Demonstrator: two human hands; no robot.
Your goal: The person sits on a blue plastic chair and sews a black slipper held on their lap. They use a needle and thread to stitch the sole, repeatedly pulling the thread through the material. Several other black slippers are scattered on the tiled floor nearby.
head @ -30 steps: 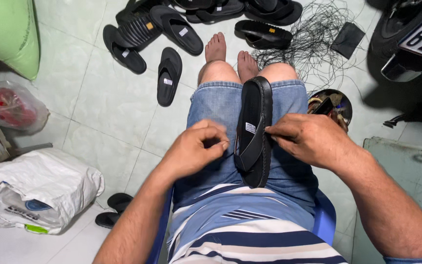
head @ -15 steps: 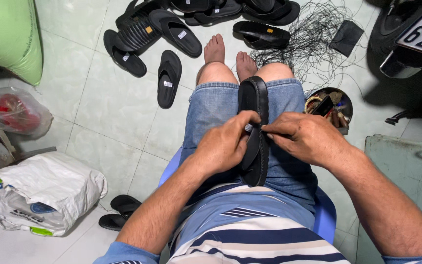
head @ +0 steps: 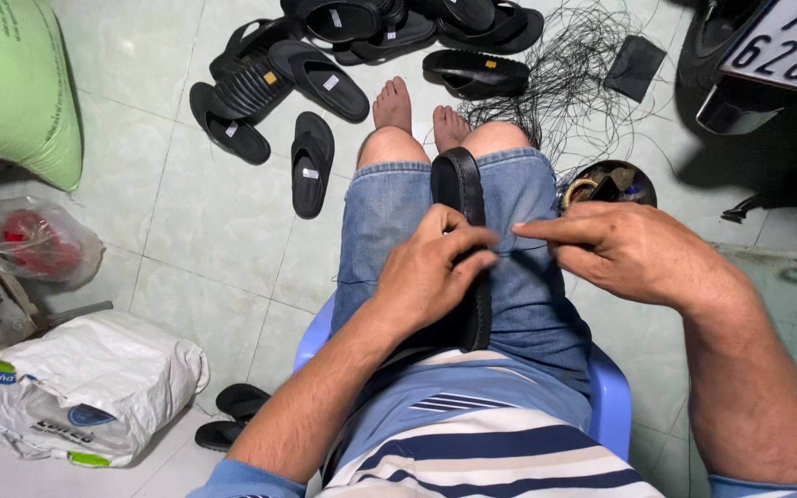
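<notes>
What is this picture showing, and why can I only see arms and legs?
The camera sits on a person's head and looks down, so you see only their lap. They sit on a blue plastic chair. A black sandal lies along their lap. The left hand grips it; the right hand is pinched beside it, but whether it holds anything is too small to tell. More black sandals lie on the tiled floor, with a white sack and tangled black thread.

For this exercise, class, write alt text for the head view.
A seated person's left hand grips a black sandal lying on their lap, while the right hand pinches beside it. More black sandals lie on the tiled floor ahead.
</notes>
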